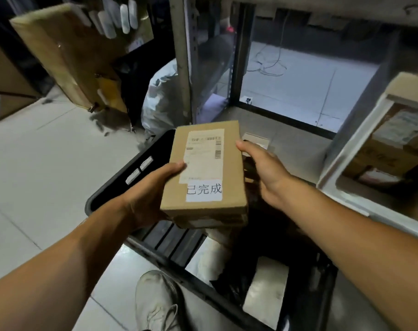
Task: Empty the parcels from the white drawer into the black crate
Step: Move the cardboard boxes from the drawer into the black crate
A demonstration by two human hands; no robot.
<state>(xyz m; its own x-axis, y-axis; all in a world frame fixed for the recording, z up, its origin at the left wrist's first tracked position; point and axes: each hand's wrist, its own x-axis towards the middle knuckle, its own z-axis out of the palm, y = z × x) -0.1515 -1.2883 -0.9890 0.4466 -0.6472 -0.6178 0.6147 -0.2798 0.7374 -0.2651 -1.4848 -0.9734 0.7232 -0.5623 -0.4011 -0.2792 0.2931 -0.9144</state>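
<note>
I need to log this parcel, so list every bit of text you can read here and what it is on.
"已完成": white sticker on the cardboard parcel held by both hands.
Shipping label on the same parcel: print and barcodes too blurred to read.
Label on a parcel in the white drawer: unreadable.
</note>
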